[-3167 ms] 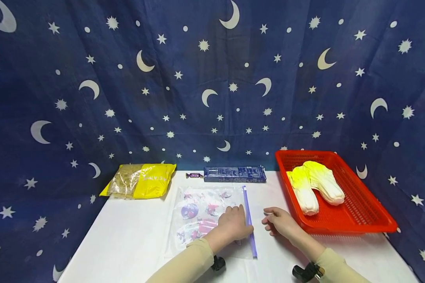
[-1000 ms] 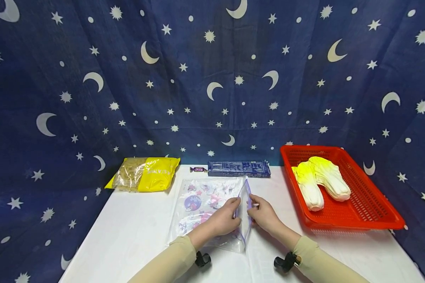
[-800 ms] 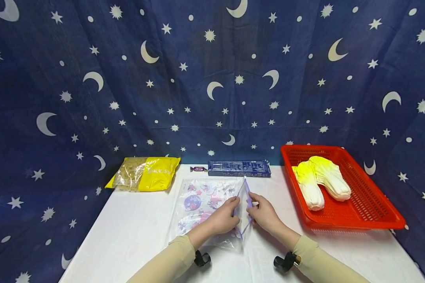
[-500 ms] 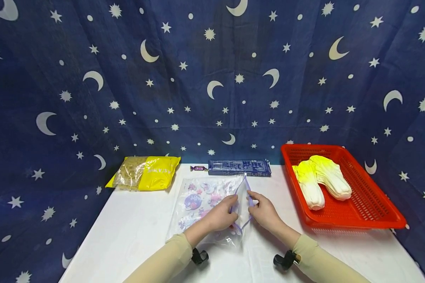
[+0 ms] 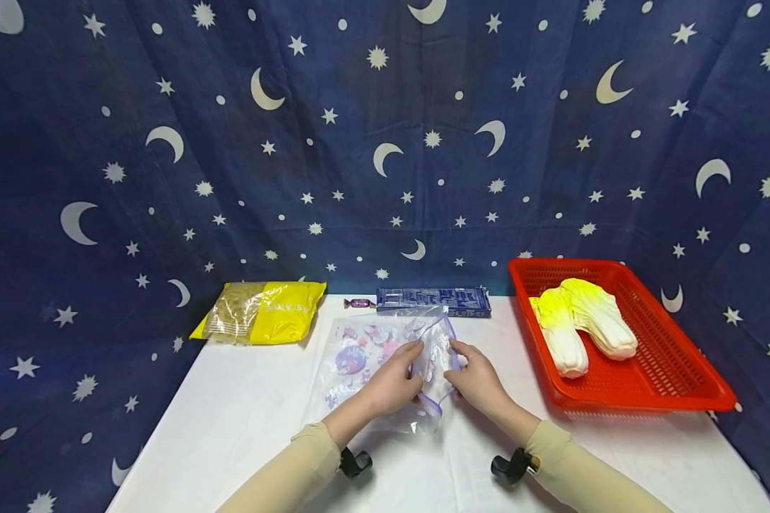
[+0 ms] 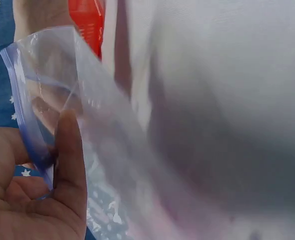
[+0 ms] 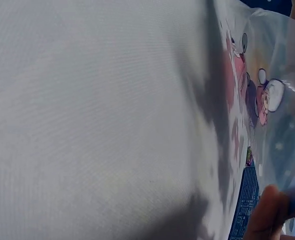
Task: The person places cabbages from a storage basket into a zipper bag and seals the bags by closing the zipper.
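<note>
A clear plastic zip bag (image 5: 353, 360) with pink and purple cartoon prints lies on the white table, its purple-edged mouth facing right and spread apart. My left hand (image 5: 394, 379) pinches the near-left edge of the mouth; in the left wrist view its thumb (image 6: 70, 155) presses the purple strip against the fingers. The opposite purple edge is pinched by my right hand (image 5: 478, 377), whose fingertips also show at the lower right of the right wrist view. Between the hands the opening gapes, and part of the film is lifted off the table.
Behind the bag lie a purple-wrapped candy (image 5: 358, 303) and a flat dark blue packet (image 5: 433, 301). A yellow food packet (image 5: 289, 313) sits back left. On the right, a red plastic basket (image 5: 674, 370) holds two yellow-and-white napa cabbages (image 5: 597, 320). A star-patterned curtain (image 5: 334, 142) hangs behind.
Earliest, the bag lay flat with the left hand on it and the right hand apart. Both hands then took the purple edges; the left has since drawn leftward, widening the mouth.
</note>
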`<action>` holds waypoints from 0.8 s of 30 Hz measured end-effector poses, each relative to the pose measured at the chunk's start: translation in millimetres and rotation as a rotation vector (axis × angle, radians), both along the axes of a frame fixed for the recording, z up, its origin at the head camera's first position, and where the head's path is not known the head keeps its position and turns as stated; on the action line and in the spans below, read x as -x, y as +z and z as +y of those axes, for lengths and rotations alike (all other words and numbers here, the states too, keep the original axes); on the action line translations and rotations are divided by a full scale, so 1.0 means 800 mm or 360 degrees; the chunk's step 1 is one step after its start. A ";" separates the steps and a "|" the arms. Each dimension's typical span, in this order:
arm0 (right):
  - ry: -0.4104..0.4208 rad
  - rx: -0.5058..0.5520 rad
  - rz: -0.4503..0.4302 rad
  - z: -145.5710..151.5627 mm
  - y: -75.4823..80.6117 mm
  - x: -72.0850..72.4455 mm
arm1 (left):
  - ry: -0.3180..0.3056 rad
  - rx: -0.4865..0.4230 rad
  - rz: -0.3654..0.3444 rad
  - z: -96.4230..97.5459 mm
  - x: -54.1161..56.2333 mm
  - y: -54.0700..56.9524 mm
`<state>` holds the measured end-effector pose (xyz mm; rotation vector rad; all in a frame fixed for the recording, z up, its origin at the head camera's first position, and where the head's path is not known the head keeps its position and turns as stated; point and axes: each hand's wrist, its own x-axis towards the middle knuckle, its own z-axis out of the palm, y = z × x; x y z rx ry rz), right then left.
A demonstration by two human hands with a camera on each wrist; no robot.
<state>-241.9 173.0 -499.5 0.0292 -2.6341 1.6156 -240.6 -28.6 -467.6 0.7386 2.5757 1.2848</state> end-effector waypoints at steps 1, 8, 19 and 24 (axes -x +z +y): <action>0.0004 0.0000 0.0007 0.000 0.001 0.000 | 0.0003 0.0014 0.0010 -0.002 0.000 0.002; 0.0051 -0.0032 0.0045 0.004 0.004 0.001 | 0.0018 -0.0077 -0.0143 -0.016 0.006 0.015; -0.0007 -0.0193 0.0093 0.006 0.005 0.002 | 0.0135 -0.0061 0.0168 -0.038 0.006 0.024; 0.0008 -0.0216 0.0116 0.005 0.008 0.002 | 0.0140 -0.0148 0.0126 -0.044 0.005 0.025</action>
